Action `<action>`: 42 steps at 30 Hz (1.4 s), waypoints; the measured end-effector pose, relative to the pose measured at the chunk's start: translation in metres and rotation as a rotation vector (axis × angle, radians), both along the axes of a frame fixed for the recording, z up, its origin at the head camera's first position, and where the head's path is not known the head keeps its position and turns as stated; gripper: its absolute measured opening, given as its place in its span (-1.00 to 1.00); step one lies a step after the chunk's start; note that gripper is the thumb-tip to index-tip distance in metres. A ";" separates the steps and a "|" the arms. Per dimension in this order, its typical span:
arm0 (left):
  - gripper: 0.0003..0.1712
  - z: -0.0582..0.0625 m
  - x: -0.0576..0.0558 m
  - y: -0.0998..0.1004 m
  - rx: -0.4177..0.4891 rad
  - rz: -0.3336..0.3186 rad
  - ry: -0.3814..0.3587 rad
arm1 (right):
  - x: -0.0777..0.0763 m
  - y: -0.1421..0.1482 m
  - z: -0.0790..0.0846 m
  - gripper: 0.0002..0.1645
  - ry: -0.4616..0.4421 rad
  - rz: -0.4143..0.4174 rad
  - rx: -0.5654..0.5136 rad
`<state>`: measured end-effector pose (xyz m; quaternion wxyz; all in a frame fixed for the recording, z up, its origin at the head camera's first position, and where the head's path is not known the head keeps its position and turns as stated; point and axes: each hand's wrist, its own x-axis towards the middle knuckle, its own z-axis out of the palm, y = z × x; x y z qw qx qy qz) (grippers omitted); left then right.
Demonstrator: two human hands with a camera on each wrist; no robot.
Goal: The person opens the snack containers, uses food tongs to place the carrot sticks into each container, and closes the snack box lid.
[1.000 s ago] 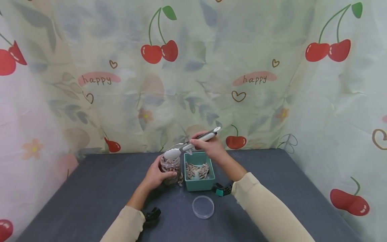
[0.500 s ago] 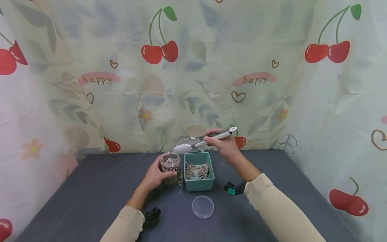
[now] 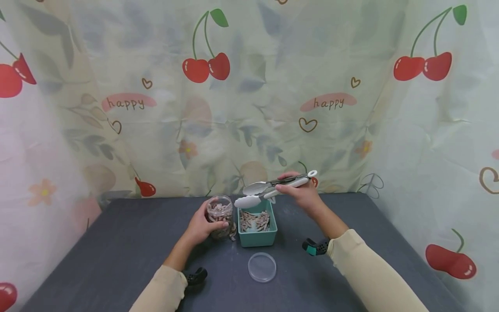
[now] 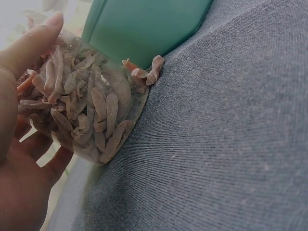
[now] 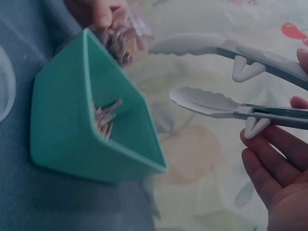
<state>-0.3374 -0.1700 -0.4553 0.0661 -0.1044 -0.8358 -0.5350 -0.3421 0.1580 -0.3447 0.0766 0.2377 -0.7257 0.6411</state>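
Gripping the jar (image 3: pixel 220 216) in my left hand (image 3: pixel 199 226) and spread, empty tongs (image 3: pixel 273 192) in my right hand (image 3: pixel 302 195), I seem midway: lid (image 3: pixel 262 267) off, pieces (image 3: pixel 263 221) in both jar and bin (image 3: pixel 257 239), neither emptied.

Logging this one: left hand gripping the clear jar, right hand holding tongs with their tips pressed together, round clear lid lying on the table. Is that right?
Not quite: the tongs in the right hand have their tips apart, as the right wrist view shows. The left hand grips the clear jar, and the lid lies on the table.
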 end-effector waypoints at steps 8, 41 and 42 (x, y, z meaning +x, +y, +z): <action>0.01 0.000 0.001 -0.001 -0.008 0.000 0.004 | 0.005 0.012 -0.011 -0.58 -0.016 0.059 0.040; -0.01 0.000 0.001 0.001 -0.004 0.007 0.019 | -0.013 0.011 -0.045 -0.46 -0.168 0.107 0.243; -0.01 0.000 0.001 0.002 -0.003 0.008 0.020 | -0.014 0.011 -0.046 -0.45 -0.176 0.112 0.243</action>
